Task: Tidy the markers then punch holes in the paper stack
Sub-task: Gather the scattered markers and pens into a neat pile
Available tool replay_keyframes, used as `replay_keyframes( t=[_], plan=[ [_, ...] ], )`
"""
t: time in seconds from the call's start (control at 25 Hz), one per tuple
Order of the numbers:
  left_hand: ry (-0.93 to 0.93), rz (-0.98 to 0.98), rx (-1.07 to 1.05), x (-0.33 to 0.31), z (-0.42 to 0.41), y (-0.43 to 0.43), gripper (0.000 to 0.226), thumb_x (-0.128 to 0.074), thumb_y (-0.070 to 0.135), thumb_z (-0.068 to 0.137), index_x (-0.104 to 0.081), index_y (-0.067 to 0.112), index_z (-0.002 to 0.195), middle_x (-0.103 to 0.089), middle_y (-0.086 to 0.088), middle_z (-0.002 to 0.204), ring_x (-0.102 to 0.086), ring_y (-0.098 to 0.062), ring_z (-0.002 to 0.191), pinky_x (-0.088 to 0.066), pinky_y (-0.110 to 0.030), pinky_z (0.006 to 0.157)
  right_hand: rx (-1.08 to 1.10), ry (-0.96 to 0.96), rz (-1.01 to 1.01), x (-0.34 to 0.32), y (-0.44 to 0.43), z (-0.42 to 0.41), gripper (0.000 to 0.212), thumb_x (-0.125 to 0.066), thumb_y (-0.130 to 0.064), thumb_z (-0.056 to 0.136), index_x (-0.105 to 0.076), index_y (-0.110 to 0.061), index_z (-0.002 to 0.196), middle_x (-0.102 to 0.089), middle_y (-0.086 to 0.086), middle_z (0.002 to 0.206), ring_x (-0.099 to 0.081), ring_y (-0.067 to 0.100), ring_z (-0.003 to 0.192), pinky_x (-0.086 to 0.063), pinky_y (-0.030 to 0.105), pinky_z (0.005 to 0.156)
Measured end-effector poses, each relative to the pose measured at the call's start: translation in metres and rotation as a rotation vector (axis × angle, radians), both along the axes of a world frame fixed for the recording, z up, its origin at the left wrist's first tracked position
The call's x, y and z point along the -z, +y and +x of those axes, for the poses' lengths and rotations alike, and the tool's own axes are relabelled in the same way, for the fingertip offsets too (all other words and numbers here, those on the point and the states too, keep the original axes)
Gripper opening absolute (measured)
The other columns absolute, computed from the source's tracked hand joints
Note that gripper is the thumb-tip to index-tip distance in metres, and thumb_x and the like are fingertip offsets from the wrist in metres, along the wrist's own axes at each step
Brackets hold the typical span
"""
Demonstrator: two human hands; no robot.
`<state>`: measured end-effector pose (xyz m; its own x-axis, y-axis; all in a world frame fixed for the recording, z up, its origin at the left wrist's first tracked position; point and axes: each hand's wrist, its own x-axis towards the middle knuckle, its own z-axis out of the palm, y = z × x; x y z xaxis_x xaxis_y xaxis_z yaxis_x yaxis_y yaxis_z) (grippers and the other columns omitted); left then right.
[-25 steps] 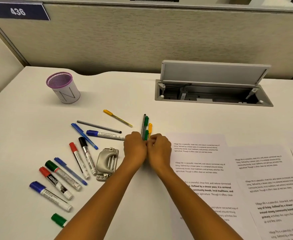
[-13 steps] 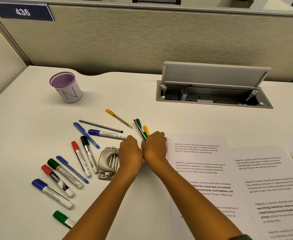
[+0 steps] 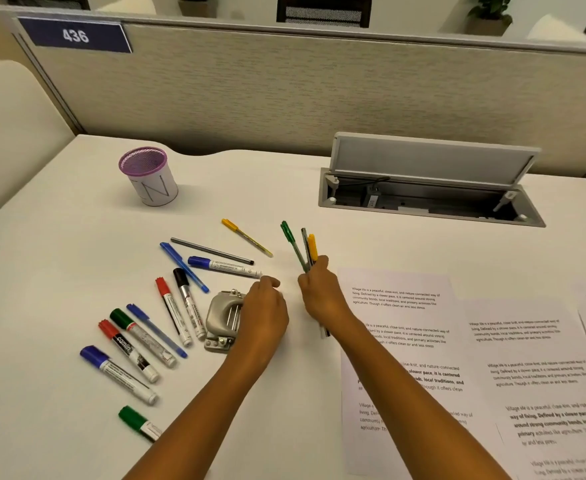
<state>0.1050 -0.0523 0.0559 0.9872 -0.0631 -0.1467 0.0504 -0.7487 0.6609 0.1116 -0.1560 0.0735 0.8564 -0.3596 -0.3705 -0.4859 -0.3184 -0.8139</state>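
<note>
My right hand [image 3: 321, 292] is closed around a bundle of thin pens [image 3: 302, 247], green, grey and yellow, tips pointing up and away. My left hand [image 3: 262, 308] hovers apart from it, fingers loosely curled and holding nothing, just over the grey hole punch [image 3: 220, 320], near the tip of a blue-capped marker [image 3: 224, 266]. Several thick markers [image 3: 125, 348] and thin pens [image 3: 246, 237] lie scattered on the white desk to the left. A white cup with a purple mesh rim [image 3: 149, 176] stands upright at the back left. Printed paper sheets [image 3: 416, 341] lie overlapping on the right.
An open grey cable hatch [image 3: 430, 199] is sunk into the desk at the back right, lid raised. A beige partition [image 3: 284, 91] with a "436" label closes the far side. A green marker [image 3: 139, 422] lies near the front edge.
My hands have separated. The right hand kept the bundle of pens and lifted it slightly; the left hand let go and moved left toward the hole punch.
</note>
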Motion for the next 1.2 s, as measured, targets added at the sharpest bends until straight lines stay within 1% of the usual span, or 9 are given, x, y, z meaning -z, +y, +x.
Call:
replay_keyframes(
  t=[0.08,0.16,0.28,0.4,0.48,0.68,0.92,1.08,1.2],
  plan=[
    [-0.007,-0.028,-0.007,0.002,-0.008,0.004,0.029,-0.045,0.017,0.097,-0.049,0.013,0.126,-0.057,-0.007,0.125,-0.056,-0.020,0.112,-0.041,-0.022,0.086,0.025,-0.265,0.005,-0.004,0.003,-0.017,0.003,-0.036,-0.012,0.100,-0.037,-0.014,0.102,-0.048,-0.001,0.076,-0.044,0.010,0.060,-0.036,0.014,0.048],
    [0.018,-0.067,-0.037,0.005,-0.016,0.009,0.032,-0.046,0.021,0.097,-0.048,0.014,0.128,-0.056,-0.005,0.128,-0.054,-0.018,0.114,-0.040,-0.021,0.089,0.061,-0.521,0.037,-0.002,0.009,-0.032,0.003,-0.038,-0.019,0.100,-0.039,-0.021,0.102,-0.049,-0.004,0.080,-0.047,0.007,0.067,-0.043,0.016,0.060],
    [0.004,-0.076,-0.076,0.006,-0.028,0.019,0.034,-0.049,0.022,0.095,-0.049,0.016,0.129,-0.058,-0.003,0.127,-0.056,-0.016,0.111,-0.043,-0.022,0.090,0.107,-0.670,0.045,0.006,0.017,-0.046,0.005,-0.045,-0.022,0.098,-0.042,-0.024,0.101,-0.050,-0.003,0.080,-0.049,0.010,0.071,-0.044,0.017,0.066],
    [-0.130,-0.059,-0.036,0.002,-0.040,0.028,0.030,-0.051,0.016,0.094,-0.053,0.014,0.123,-0.061,-0.005,0.121,-0.058,-0.015,0.107,-0.042,-0.020,0.087,0.138,-0.667,0.058,0.019,0.027,-0.058,0.004,-0.047,-0.021,0.097,-0.043,-0.021,0.097,-0.046,0.005,0.075,-0.046,0.030,0.068,-0.047,0.043,0.063],
    [-0.165,-0.088,-0.031,-0.001,-0.049,0.034,0.028,-0.051,0.014,0.094,-0.053,0.013,0.122,-0.062,-0.006,0.119,-0.058,-0.015,0.104,-0.043,-0.020,0.088,0.174,-0.657,0.076,0.023,0.033,-0.064,0.008,-0.049,-0.023,0.095,-0.043,-0.027,0.093,-0.047,0.005,0.075,-0.048,0.036,0.068,-0.048,0.049,0.063],
    [-0.125,-0.100,-0.111,-0.002,-0.068,0.053,0.030,-0.047,0.018,0.096,-0.051,0.011,0.125,-0.060,-0.008,0.123,-0.058,-0.018,0.106,-0.044,-0.026,0.093,0.237,-0.690,0.109,0.023,0.039,-0.071,0.006,-0.045,-0.039,0.091,-0.039,-0.036,0.090,-0.046,0.025,0.073,-0.042,0.039,0.063,-0.042,0.038,0.055],
    [-0.258,-0.086,-0.146,-0.009,-0.093,0.082,0.022,-0.047,0.010,0.095,-0.055,0.013,0.115,-0.062,-0.004,0.108,-0.055,-0.014,0.088,-0.042,-0.021,0.080,0.143,-0.623,0.089,0.039,0.037,-0.075,0.021,-0.050,0.000,0.093,-0.043,-0.020,0.091,-0.054,-0.009,0.071,-0.058,-0.005,0.068,-0.047,0.011,0.060],
    [-0.274,-0.039,-0.278,-0.012,-0.109,0.104,0.015,-0.049,0.011,0.093,-0.055,0.011,0.107,-0.061,-0.004,0.099,-0.057,-0.019,0.084,-0.045,-0.024,0.075,0.156,-0.631,0.153,0.028,0.042,-0.075,0.017,-0.049,-0.032,0.095,-0.042,-0.019,0.088,-0.044,0.008,0.062,-0.040,0.016,0.055,-0.040,0.036,0.049],
    [-0.158,0.062,-0.482,-0.015,-0.121,0.127,0.021,-0.057,0.017,0.090,-0.053,0.006,0.108,-0.060,-0.011,0.105,-0.060,-0.026,0.093,-0.046,-0.030,0.076,0.120,-0.722,0.073,0.009,0.051,-0.077,0.026,-0.049,-0.049,0.087,-0.045,-0.023,0.091,-0.051,-0.014,0.058,-0.043,0.005,0.047,-0.037,0.017,0.042]
  ],
)
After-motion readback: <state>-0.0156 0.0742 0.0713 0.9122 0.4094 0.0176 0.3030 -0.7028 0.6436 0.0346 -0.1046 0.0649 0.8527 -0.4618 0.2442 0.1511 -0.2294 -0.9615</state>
